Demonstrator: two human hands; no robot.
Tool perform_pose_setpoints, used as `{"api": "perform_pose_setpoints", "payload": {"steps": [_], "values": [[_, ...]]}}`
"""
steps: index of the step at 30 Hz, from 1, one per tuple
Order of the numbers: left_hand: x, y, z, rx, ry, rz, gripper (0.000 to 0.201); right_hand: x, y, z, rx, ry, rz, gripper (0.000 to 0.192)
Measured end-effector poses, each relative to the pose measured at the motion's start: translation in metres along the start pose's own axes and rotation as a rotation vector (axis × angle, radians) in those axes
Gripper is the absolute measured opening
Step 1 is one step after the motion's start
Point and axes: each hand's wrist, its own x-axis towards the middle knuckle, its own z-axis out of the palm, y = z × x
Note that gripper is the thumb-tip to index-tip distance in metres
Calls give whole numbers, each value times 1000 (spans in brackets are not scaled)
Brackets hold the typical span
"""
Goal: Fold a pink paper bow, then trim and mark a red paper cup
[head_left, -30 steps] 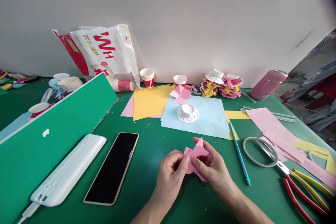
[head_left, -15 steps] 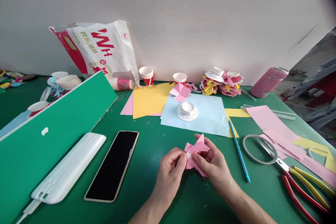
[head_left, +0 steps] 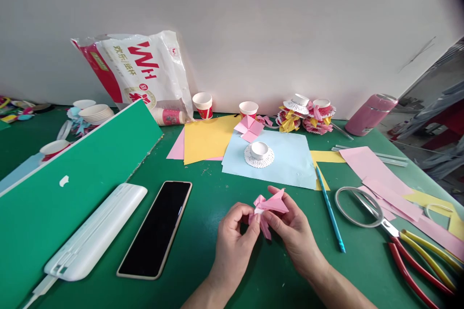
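Over the green surface, near its front edge, we hold a folded pink paper piece between our left hand and right hand, fingers pinched shut on its middle. A hard squeeze could crush the folds; a loose pinch could let them spring open.

A green table carries a phone, white case, coloured paper sheets, blue pencil, scissors and paper cups.
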Motion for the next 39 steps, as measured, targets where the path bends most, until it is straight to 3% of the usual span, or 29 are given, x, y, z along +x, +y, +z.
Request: {"api": "perform_pose_setpoints", "payload": {"steps": [3,6,9,12,18,24,39], "values": [[0,2,-4,109,104,131,18,-2,0,-2,-49,11,-77,34],[0,4,-7,306,253,372,11,-8,2,-5,-177,17,-172,12],[0,3,-6,528,354,622,14,-14,5,-5,-299,-50,-227,13],[-1,1,-4,670,358,727,16,-16,8,0,-306,-107,-225,9],[-5,-4,-2,728,267,744,16,-13,7,5,-217,-127,-160,9],[-6,-3,-2,760,284,760,17,-12,4,5,-118,-143,-129,9],[-6,-2,-1,738,250,755,16,-11,5,0,-122,-142,-106,10]]}}
